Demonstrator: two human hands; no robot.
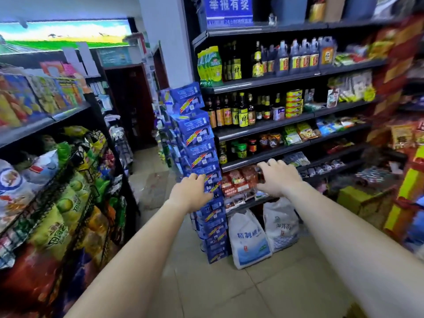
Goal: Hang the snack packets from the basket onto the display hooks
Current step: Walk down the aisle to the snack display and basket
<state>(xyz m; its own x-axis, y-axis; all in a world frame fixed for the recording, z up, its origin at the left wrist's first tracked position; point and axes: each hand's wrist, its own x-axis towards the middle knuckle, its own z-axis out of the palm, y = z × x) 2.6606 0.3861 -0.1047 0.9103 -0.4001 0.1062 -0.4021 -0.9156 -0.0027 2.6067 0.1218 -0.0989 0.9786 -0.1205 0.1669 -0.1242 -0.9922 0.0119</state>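
Both arms stretched toward the shelf point(270, 159). Left hand point(191, 192) spread flat, fingers loose, against the blue boxes point(202, 157), gripping nothing. Right hand point(276, 177) curled around a dark packet point(260, 176) just above the red packets point(238, 180) on a low shelf.

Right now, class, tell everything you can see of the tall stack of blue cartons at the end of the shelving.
The stack of blue cartons rises from the tiled floor to about the second shelf, leaning slightly. Each carton looks like printed cardboard, blue with a slanted red and yellow band. It stands against the end of the dark shelving, beside a white sack. The left hand rests on its front, fingers spread.
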